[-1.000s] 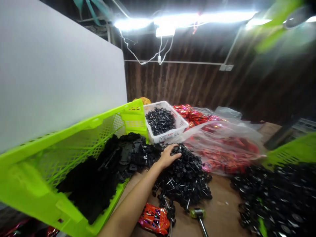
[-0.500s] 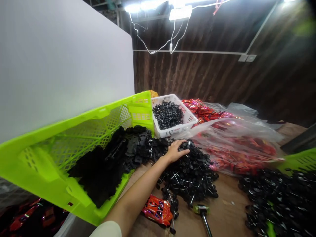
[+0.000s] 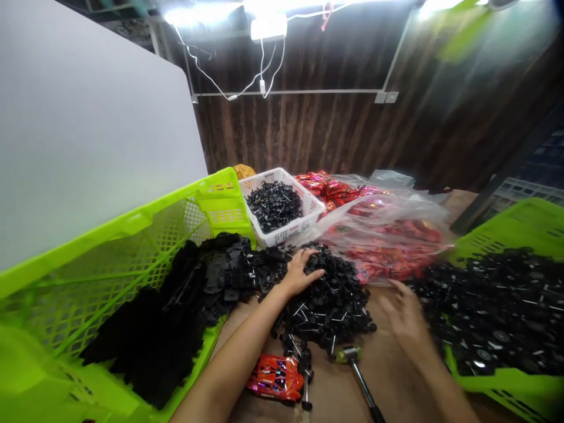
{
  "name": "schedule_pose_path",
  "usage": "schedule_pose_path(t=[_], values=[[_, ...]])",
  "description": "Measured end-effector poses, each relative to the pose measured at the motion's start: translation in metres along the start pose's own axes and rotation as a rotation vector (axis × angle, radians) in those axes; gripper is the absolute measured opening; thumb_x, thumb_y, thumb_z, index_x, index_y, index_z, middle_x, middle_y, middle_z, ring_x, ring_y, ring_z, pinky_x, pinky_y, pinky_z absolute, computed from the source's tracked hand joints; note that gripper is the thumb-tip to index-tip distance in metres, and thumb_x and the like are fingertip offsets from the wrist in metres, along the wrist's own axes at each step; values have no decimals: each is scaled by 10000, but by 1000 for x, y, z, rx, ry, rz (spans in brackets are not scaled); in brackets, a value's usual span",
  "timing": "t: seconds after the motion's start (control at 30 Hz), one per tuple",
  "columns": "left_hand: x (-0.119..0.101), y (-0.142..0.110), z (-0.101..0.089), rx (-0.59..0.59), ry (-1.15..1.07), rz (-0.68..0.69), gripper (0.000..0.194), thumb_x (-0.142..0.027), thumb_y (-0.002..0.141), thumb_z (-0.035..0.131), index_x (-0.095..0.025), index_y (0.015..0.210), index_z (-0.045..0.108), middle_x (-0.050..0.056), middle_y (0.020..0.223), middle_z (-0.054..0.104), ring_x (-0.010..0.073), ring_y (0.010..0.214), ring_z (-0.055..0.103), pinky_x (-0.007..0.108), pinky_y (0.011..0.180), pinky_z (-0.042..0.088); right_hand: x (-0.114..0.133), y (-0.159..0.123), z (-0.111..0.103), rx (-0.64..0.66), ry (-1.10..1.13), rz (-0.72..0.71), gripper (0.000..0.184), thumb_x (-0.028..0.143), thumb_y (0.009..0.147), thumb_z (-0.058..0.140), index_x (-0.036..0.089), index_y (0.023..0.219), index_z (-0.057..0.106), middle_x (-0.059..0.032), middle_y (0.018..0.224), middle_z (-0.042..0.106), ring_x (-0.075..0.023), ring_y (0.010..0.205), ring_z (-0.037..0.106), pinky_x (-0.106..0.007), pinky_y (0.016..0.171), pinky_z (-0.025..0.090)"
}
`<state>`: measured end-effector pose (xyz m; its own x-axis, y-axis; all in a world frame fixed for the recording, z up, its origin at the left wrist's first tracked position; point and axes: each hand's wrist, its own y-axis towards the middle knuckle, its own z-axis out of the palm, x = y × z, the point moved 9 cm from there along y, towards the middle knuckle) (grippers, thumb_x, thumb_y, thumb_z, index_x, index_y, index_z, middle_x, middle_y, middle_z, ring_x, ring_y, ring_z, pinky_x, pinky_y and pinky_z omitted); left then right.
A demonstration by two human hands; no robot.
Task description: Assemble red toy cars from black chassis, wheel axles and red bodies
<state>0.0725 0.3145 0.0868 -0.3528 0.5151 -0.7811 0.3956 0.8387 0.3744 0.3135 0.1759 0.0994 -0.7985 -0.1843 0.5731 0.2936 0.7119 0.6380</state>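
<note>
Right grip (image 3: 404,310) newly over brown tabletop (image 3: 388,365)

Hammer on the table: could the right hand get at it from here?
Probably yes: just brown tabletop shows between the right hand and the hammer, and nothing covers the hammer's handle.

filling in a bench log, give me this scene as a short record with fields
left hand: on the wheel pile, thumb spread from fingers
right hand: blurred, apparently empty, between the pile and right green crate
hammer: on the brown surface, near side of the pile
red car body: left of the hammer
white basket: beyond the pile, small black parts inside
left green crate: flat black parts inside
</note>
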Motion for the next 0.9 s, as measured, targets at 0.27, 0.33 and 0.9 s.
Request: schedule_pose_path(t=[0.27,0.33,0.9], values=[[4,-7,1,-136,-171,6,480,-487,788,584,-318,1232,516,46,1374,424,261,1315,349,440,1104,246,-30,-3,106,189,185,138,555,503,897,401,250,1389,360,-104,1405,423,-263,1311,375,-497,1086,291],[3,-7,5,-237,-153,7,452,-455,789,593,-300,1209,528,51,1341,444,246,1286,379,416,1101,256,-31,1,108,168,224,134,565,508,885,409,245,1383,370,-96,1401,433,-257,1299,389,-485,1094,284],[-2,20,-23,245,416,-18,495,-464,910,371,-318,1383,372,22,1415,477,200,1220,509,315,996,402,-43,1,101,295,145,124,574,506,882,400,266,1400,344,-93,1406,430,-246,1296,398,-480,1081,301]])
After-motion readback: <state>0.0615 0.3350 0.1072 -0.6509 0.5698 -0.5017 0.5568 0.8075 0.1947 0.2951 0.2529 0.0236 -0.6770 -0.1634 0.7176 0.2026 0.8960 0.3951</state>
